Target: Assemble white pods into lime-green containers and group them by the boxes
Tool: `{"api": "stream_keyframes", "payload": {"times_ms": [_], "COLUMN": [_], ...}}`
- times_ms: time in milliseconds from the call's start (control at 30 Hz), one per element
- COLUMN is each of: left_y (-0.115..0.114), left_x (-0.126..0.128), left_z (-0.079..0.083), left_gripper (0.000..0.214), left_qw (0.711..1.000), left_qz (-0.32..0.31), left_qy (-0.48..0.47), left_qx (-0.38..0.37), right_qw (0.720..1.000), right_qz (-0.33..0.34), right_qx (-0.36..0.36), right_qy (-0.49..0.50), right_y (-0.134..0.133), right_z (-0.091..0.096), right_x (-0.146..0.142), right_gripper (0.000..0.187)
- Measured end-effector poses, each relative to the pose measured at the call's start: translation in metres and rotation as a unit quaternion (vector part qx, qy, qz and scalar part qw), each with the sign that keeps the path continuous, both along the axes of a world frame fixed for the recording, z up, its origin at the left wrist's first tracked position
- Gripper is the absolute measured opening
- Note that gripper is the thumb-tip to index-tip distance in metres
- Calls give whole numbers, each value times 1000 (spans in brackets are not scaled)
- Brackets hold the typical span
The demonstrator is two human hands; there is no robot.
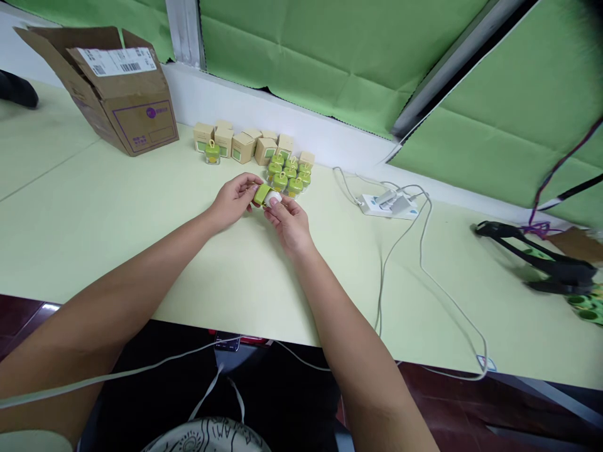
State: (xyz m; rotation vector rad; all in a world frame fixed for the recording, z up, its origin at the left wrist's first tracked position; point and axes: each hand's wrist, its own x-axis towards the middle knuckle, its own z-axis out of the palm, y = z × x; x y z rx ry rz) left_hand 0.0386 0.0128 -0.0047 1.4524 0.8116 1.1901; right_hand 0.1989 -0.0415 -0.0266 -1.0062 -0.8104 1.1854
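Note:
In front of me over the table my left hand (pixel 237 199) is closed on a small green cap (pixel 260 194). My right hand (pixel 291 223) pinches a rounded white piece (pixel 272 198) right against that cap; I cannot tell whether the two are joined. Just beyond my hands stands a cluster of several small clear jars with green lids and loops on top (pixel 280 181). One more such jar (pixel 211 152) stands apart to the left, close to the small boxes.
Several small cardboard boxes (pixel 243 148) line the back by the wall. A large open carton (pixel 141 119) stands at the back left. To the right lie a white power strip (pixel 372 205) with loose cables and a black stand-like object (pixel 560 267).

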Motion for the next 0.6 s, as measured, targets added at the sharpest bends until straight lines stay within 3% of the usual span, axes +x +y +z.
{"api": "stream_keyframes", "payload": {"times_ms": [300, 600], "left_y": [1, 3], "left_x": [-3, -8], "left_z": [-2, -2], "left_gripper": [59, 74], "left_qw": [997, 994], "left_qz": [-66, -97], "left_qy": [-23, -41], "left_qx": [-10, -29], "right_qw": [1000, 1000], "right_qz": [-2, -7], "right_qx": [-5, 10], "right_qy": [14, 0], "right_y": [1, 0], "right_z": [0, 1], "right_x": [2, 4], "right_gripper": [48, 58]}}
